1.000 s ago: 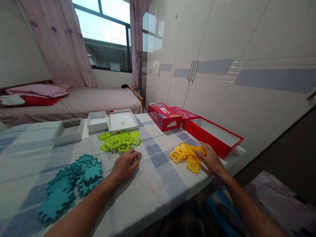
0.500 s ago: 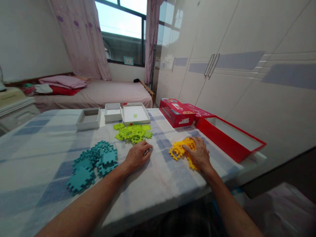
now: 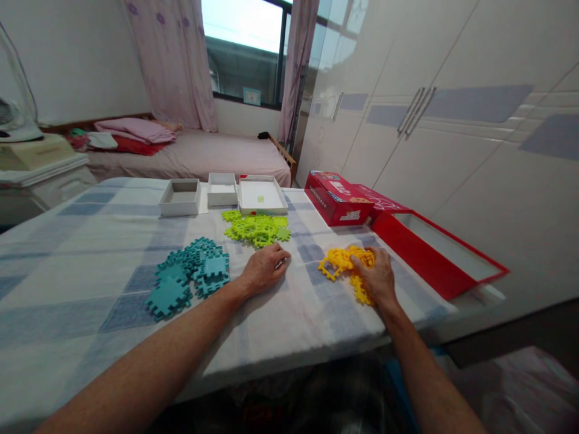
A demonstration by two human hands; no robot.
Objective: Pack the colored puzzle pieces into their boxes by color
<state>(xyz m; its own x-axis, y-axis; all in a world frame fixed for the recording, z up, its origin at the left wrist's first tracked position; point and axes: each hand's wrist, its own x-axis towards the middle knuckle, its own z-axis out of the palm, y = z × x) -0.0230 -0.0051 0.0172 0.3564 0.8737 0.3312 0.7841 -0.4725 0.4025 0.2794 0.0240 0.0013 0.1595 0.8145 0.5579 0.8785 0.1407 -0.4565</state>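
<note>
On the cloth-covered table, my right hand (image 3: 379, 276) bends its fingers around part of a pile of yellow interlocking toy pieces (image 3: 337, 262). The palm hides some of that pile, and several pieces spread out to its left. My left hand (image 3: 266, 268) rests on the cloth with curled fingers and no piece visible in it. Just beyond it lies a heap of lime-green toothed pieces (image 3: 257, 229). Teal toothed pieces (image 3: 169, 295), some solid and square, are heaped left of my left forearm.
Along the far edge stand a grey-white open box (image 3: 180, 211), a smaller white box (image 3: 222, 199) and a shallow white tray (image 3: 271, 210). To the right are a red printed box (image 3: 337, 202) and a long open red box (image 3: 420, 259). Tall wardrobe doors (image 3: 452, 157) rise behind them.
The camera view has turned, so the scene sits differently in the picture. My right hand stays at the yellow pieces with its fingers drawn in a little more. My left hand rests in the same place.
</note>
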